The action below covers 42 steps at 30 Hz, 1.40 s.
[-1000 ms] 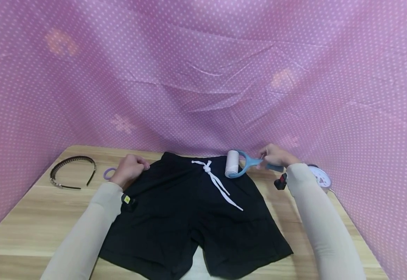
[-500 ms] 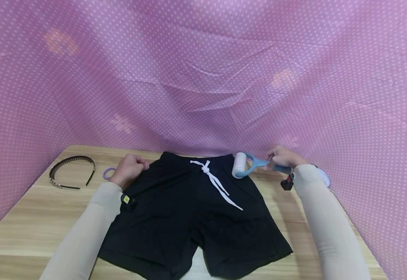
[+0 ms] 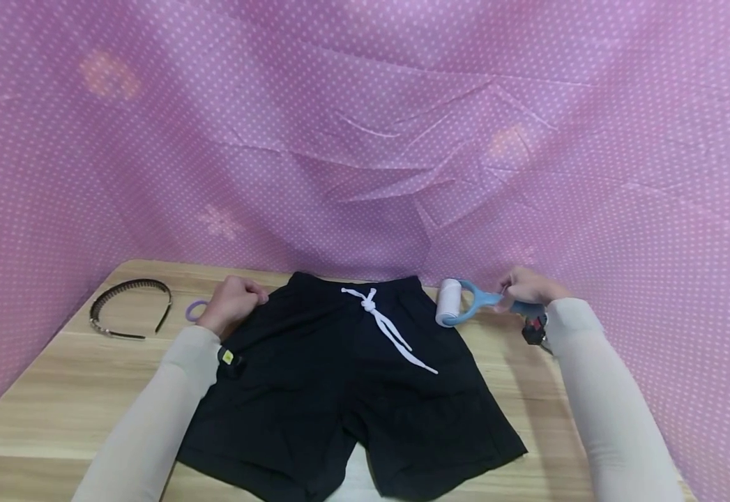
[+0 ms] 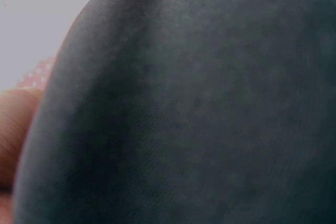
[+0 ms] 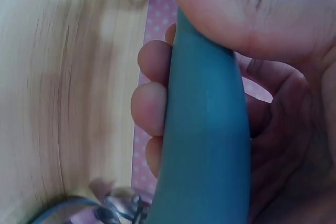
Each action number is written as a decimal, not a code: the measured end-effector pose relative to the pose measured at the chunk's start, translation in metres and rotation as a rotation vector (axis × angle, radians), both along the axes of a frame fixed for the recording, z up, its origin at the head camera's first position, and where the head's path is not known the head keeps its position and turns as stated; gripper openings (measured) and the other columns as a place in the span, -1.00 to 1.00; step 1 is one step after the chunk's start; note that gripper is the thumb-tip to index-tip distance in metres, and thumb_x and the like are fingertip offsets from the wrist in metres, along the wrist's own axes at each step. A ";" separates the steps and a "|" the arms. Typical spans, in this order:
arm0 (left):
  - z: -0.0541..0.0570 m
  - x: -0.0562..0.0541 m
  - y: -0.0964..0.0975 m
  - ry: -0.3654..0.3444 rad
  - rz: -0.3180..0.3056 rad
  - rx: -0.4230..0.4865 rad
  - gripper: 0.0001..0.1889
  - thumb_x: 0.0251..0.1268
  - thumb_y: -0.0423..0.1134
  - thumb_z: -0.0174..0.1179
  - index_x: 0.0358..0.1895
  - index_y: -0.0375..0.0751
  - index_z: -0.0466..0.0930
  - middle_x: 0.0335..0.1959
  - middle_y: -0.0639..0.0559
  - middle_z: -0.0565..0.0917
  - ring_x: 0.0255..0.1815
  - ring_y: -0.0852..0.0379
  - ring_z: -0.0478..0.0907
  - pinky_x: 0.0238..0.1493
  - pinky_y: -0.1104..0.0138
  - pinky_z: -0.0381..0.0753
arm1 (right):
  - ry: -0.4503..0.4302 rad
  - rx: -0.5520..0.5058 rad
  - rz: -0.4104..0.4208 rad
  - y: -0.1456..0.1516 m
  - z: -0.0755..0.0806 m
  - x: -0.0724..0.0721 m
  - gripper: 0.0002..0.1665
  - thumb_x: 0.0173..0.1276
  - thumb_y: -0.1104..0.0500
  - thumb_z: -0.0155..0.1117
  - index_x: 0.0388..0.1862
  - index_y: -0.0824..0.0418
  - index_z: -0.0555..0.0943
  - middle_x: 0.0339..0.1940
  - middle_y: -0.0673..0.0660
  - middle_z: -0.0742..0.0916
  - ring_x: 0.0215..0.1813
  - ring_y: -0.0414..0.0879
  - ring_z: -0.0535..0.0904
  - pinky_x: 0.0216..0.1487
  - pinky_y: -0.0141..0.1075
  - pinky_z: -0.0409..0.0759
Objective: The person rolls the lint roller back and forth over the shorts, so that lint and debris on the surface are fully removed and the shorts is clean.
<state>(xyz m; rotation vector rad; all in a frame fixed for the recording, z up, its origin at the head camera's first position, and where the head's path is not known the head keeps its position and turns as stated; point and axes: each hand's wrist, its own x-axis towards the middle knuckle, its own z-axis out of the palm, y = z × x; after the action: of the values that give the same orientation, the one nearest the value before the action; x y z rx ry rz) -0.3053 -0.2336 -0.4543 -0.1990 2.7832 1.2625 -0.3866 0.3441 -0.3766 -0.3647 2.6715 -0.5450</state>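
Black shorts with a white drawstring lie spread on the wooden table. At the left side of their waistband, my left hand has curled fingers and pinches the fabric edge. Dark cloth fills most of the left wrist view, with a bit of finger at its left. My right hand grips the blue handle of a lint roller, fingers and thumb wrapped around it. The roller's white roll lies at the right edge of the shorts, just below the waistband; whether it touches cloth or table is unclear.
A dark headband and a purple ring lie left of the shorts. A pink dotted cloth hangs behind and around the table. Low in the right wrist view, a shiny metallic object is partly visible.
My right hand has moved right and slightly nearer with the lint roller, from the waistband to the shorts' right edge. A round white object beside it is now covered. My left hand stays put.
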 end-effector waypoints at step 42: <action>0.020 0.087 -0.029 -0.068 -0.273 -0.095 -0.75 0.42 -0.14 0.22 -0.20 -0.29 0.72 -0.28 -0.13 0.61 -0.45 0.13 0.53 -0.45 0.35 0.55 | 0.288 -0.127 0.183 -0.105 0.058 0.037 -0.80 0.37 0.04 0.29 -0.18 0.13 0.64 -0.46 0.13 0.71 -0.57 -0.07 0.56 -0.55 -0.24 0.55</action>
<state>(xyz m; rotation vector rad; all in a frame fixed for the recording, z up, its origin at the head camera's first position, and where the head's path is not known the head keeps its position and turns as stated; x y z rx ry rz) -0.2185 -0.2628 -0.4347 0.1268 2.6989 1.0415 -0.3493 0.2393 -0.3189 -0.7689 2.8410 -0.6490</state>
